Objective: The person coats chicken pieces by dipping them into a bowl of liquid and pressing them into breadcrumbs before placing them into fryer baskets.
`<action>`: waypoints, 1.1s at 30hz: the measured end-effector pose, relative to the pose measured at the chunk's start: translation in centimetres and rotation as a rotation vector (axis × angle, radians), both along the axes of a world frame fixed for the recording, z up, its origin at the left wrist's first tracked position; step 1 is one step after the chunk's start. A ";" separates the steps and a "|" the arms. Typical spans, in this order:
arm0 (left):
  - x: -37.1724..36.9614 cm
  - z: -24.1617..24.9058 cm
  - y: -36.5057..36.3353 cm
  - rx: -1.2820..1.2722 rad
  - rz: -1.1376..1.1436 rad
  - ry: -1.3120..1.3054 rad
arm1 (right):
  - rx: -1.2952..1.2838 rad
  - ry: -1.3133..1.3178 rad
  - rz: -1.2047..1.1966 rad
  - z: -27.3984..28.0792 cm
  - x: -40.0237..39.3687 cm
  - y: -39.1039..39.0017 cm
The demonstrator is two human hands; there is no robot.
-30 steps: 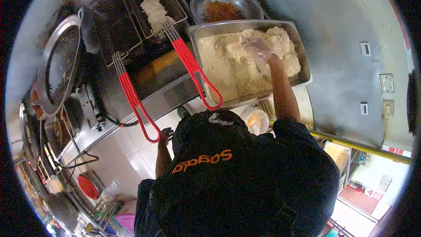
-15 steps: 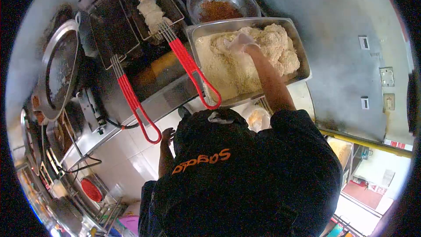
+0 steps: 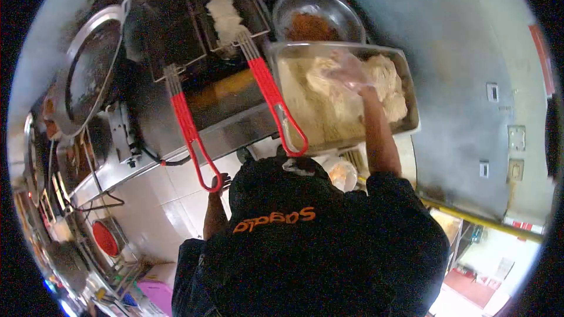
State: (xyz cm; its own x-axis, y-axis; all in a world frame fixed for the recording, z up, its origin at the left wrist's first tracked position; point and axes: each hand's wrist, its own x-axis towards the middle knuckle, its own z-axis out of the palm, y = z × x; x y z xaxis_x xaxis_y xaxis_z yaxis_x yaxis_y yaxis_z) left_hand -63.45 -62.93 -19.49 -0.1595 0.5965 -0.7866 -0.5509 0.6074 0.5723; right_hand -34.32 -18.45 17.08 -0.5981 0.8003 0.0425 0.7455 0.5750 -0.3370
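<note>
My right hand [image 3: 348,74], in a clear plastic glove, is down in a steel pan [image 3: 412,82] of pale flour [image 3: 302,111]. Its fingers close over a floured chicken piece [image 3: 320,76], partly blurred by motion. More floured chicken [image 3: 392,85] is heaped at the pan's right side. My left hand [image 3: 224,181] hangs low, fingers stretched out, by the looped end of a red-handled fryer basket [image 3: 191,129]; the handle overlaps part of it. A second basket with a red handle [image 3: 267,82] has pale coated pieces [image 3: 224,17] in it.
Behind the pan stands a steel bowl [image 3: 358,26] of reddish-brown seasoning [image 3: 311,26]. The fryer [image 3: 229,123] is in front of me to the left, with a large round pan [image 3: 73,76] beyond. A small tub [image 3: 342,176] sits below the flour pan. A metal wall [image 3: 452,76] rises right.
My right hand has shifted within the flour pan, and chicken now lies further left under it. The view has tilted slightly. My left hand now overlaps the basket handle's end.
</note>
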 end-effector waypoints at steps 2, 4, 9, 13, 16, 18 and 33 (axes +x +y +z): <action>-0.6 -0.5 -0.2 0.016 0.072 -0.104 | 0.096 0.208 0.069 2.3 0.9 -0.5; -1.8 -2.7 -1.6 0.299 -0.162 0.026 | 0.075 0.001 0.033 3.7 0.9 -1.0; -0.2 -1.6 0.1 0.213 0.095 -0.062 | -0.319 -0.473 -0.075 9.0 -0.6 -2.5; 0.0 -2.6 -0.6 0.148 0.142 -0.131 | -0.163 -0.325 0.258 15.1 -3.0 -4.1; 0.2 -2.4 -0.6 -0.034 0.143 -0.101 | -0.639 -0.103 0.395 17.7 -5.6 -2.1; 0.8 -2.8 -1.1 0.097 0.076 0.030 | -0.606 -0.020 0.486 18.6 -7.6 -0.3; 2.3 -2.9 -3.5 0.022 0.135 -0.049 | 0.043 -0.183 0.504 15.8 -15.9 -0.2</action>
